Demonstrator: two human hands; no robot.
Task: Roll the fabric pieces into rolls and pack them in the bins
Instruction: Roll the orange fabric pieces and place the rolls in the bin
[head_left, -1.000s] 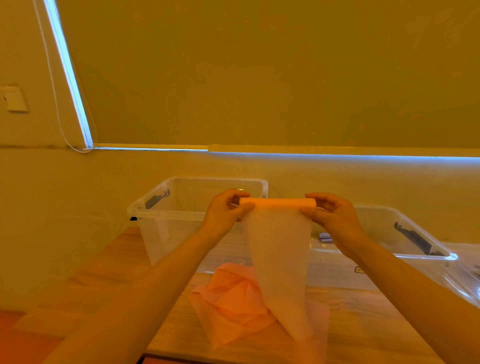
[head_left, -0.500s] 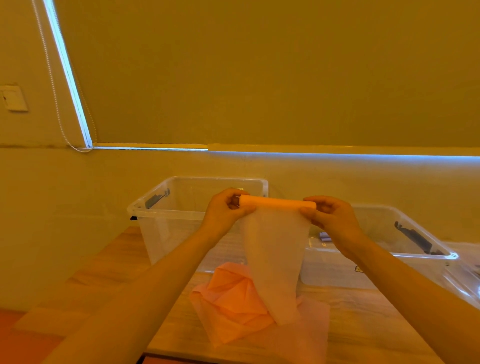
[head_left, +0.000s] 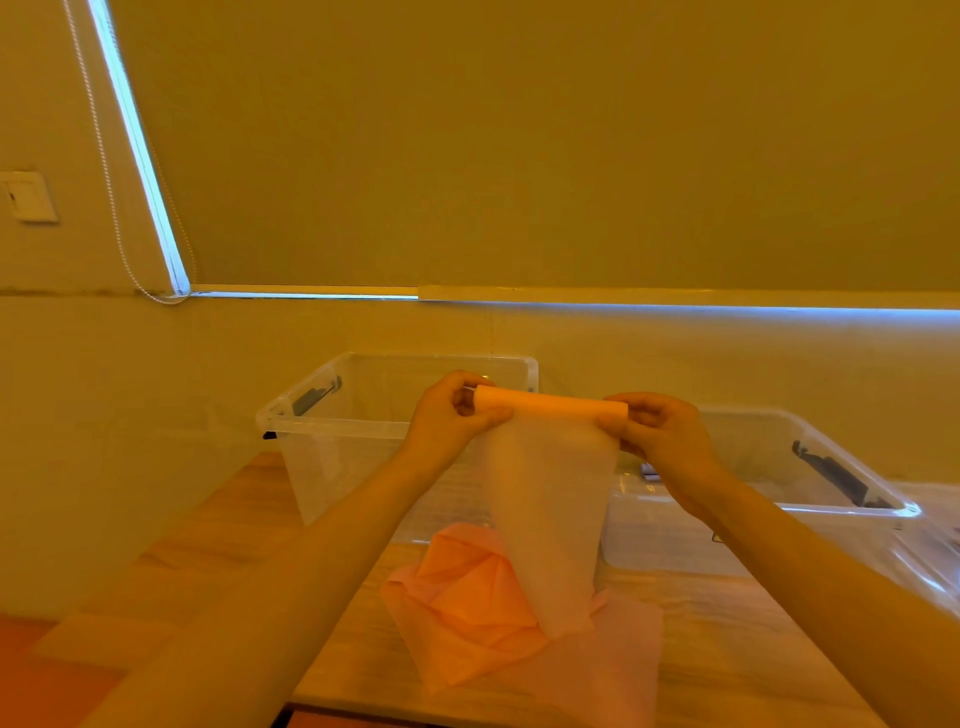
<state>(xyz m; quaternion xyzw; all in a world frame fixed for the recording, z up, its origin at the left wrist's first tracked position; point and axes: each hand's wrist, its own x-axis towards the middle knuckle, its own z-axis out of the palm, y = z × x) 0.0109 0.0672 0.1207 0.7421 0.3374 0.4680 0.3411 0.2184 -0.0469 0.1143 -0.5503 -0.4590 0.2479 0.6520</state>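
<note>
No legible text, number or brand appears. A small dark-and-yellow sticker (head_left: 717, 537) sits on the front wall of the right-hand clear plastic storage bin (head_left: 857, 506); its print is too small to read.

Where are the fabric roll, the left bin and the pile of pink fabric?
fabric roll (head_left: 550, 404), head view, middle of the rolled part
left bin (head_left: 337, 427), head view, front rim
pink fabric pile (head_left: 467, 597), head view, orange folds

The rolled fabric (head_left: 550, 404) is orange along its tight top and pale, washed-out pink where it hangs loose. The heap of fabric pieces (head_left: 483, 608) below is brighter orange with pale pink edges. Both bins (head_left: 332, 426) are clear plastic with dark grey latches. The table (head_left: 727, 649) shows light wood grain. The blind (head_left: 519, 156) is plain olive-yellow.
</note>
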